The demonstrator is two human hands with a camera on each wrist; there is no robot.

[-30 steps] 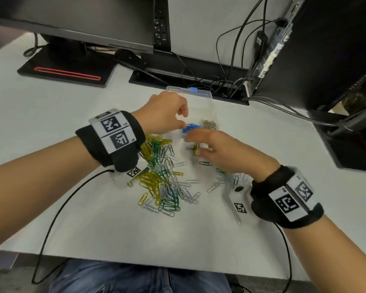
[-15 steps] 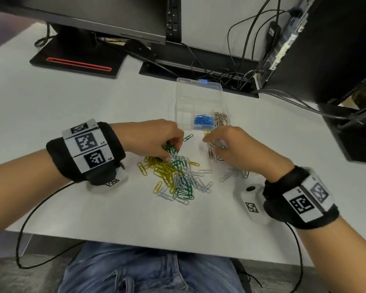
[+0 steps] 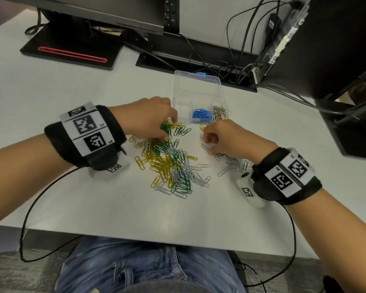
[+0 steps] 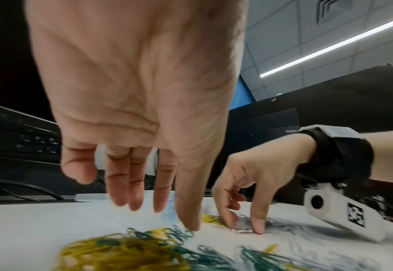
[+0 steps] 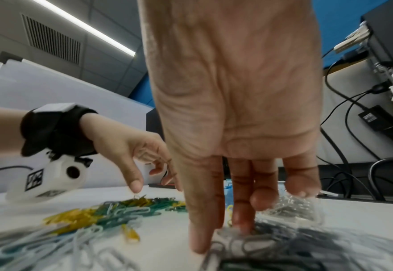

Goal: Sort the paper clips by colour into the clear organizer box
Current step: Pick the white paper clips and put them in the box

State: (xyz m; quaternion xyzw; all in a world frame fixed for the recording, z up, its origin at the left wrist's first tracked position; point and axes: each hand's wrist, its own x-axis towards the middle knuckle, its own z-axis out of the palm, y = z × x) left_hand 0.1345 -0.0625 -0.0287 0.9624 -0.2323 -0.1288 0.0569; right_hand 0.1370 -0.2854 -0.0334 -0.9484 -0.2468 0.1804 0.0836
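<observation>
While both hands work the loose pile (image 3: 171, 163) just short of the clear organizer box (image 3: 197, 89) | left hand (image 3: 148, 119) reaches into green clips, fingers loosely spread | right hand (image 3: 226, 138) pinches a pale clip (image 4: 242, 231), nearer the box's silver compartment (image 3: 219, 112) directly beyond.

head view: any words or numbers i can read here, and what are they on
"L4": small print beside the middle square marker on the left wristband.
"L5": beside the lower marker on the same band.
Right wristband: print by its markers is too small to read.
PC tower: its white stickers are blurred and unreadable.
The square markers themselves carry patterns, not words.
</observation>
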